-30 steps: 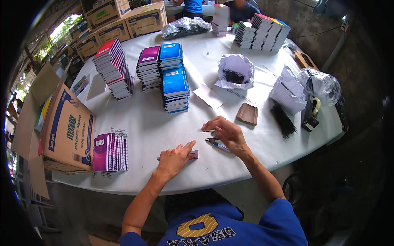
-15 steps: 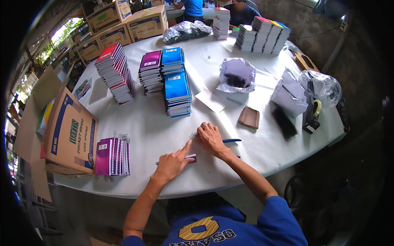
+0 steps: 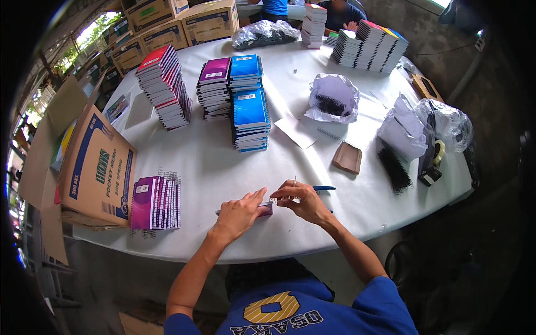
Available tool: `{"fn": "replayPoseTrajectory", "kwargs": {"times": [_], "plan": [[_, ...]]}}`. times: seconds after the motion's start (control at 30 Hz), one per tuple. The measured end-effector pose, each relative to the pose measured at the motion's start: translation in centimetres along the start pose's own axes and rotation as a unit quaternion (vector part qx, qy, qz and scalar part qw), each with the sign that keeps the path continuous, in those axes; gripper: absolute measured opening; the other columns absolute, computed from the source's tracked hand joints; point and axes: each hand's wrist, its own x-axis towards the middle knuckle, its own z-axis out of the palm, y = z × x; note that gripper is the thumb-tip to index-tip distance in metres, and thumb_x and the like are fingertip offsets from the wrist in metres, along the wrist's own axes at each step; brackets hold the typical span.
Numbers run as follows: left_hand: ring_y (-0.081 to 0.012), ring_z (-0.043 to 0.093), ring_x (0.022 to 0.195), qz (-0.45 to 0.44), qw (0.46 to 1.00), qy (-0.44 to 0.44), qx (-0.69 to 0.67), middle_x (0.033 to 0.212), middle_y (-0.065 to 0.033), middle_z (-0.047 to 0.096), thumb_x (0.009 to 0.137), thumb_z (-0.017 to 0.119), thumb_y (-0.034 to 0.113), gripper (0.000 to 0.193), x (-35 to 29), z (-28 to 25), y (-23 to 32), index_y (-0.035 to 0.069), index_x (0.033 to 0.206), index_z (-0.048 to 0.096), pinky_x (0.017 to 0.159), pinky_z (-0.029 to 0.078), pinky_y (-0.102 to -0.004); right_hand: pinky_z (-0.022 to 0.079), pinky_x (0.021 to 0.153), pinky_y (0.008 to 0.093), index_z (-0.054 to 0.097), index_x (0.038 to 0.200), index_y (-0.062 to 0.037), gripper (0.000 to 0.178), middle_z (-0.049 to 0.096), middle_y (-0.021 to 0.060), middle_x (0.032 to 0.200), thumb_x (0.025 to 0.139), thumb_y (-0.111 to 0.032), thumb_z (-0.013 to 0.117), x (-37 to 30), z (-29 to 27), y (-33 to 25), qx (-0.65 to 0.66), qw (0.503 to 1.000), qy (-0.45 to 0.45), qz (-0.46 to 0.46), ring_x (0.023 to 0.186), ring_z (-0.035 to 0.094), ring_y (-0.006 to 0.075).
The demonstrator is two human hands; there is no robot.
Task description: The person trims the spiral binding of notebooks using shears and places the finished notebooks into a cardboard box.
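Note:
My left hand (image 3: 237,216) lies over a small purple notebook (image 3: 267,209), its thumb along the near side; the palm covers most of the notebook. Beside that notebook's right end my right hand (image 3: 301,201) is closed in a pinch, and a bit of thin spiral wire (image 3: 273,199) shows at its fingertips. How far the wire sits in the notebook's holes is too small to tell. Just past the right hand lies a tool with blue handles (image 3: 324,188), partly covered by that hand.
Purple notebooks with loose coils (image 3: 155,204) stand by an open carton (image 3: 100,167) at left. Further back are red (image 3: 164,89), purple (image 3: 214,92) and blue stacks (image 3: 249,120). To the right are a paper-lined heap of coils (image 3: 333,97), a brown tray (image 3: 347,158) and black coils (image 3: 395,170).
My right hand has drawn back from the table beyond the notebook to its right end, with its fingers pinched. My left hand stays on the notebook. The whole view has shifted slightly.

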Motion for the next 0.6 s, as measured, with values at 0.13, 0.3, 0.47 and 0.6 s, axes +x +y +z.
{"fn": "replayPoseTrajectory", "kwargs": {"times": [0.13, 0.3, 0.47, 0.6], "plan": [[-0.0314, 0.068, 0.080, 0.004, 1.000, 0.001, -0.002, 0.111, -0.0108, 0.066, 0.091, 0.060, 0.034, 0.054, 0.1, 0.2, -0.2, 0.016, 0.139, 0.045, 0.068, 0.056, -0.0415, 0.049, 0.068, 0.0332, 0.069, 0.107, -0.0066, 0.026, 0.064, 0.0082, 0.086, 0.082, 0.000, 0.067, 0.4, -0.8, 0.6, 0.005, 0.995, -0.097, -0.006, 0.077, 0.063, 0.0208], [-0.0315, 0.068, 0.080, 0.011, 0.997, 0.047, 0.065, 0.112, -0.0095, 0.066, 0.089, 0.062, 0.034, 0.055, 0.0, 0.7, -0.3, 0.019, 0.140, 0.045, 0.070, 0.056, -0.0413, 0.049, 0.068, 0.0375, 0.063, 0.107, -0.0034, 0.020, 0.063, 0.0112, 0.085, 0.087, -0.004, 0.061, 0.3, -0.7, -0.6, -0.095, 0.993, -0.076, 0.001, 0.079, 0.063, 0.0254], [-0.0302, 0.068, 0.091, 0.010, 0.999, 0.006, -0.043, 0.113, -0.0034, 0.067, 0.088, 0.063, 0.033, 0.049, 0.7, -0.6, 1.8, 0.019, 0.134, 0.052, 0.073, 0.057, -0.0419, 0.048, 0.074, 0.0426, 0.057, 0.103, -0.0030, 0.018, 0.062, 0.0125, 0.092, 0.089, -0.013, 0.061, -0.2, -0.8, -1.8, -0.187, 0.977, -0.100, -0.011, 0.084, 0.061, 0.0311], [-0.0285, 0.069, 0.086, 0.024, 0.998, 0.030, -0.056, 0.111, -0.0036, 0.068, 0.089, 0.062, 0.038, 0.044, 0.6, 0.1, 0.9, 0.022, 0.129, 0.055, 0.069, 0.057, -0.0418, 0.048, 0.075, 0.0416, 0.059, 0.105, -0.0017, 0.019, 0.064, 0.0140, 0.094, 0.090, -0.014, 0.061, -0.2, -0.4, -1.8, -0.183, 0.970, -0.158, 0.001, 0.087, 0.061, 0.0332]]}}
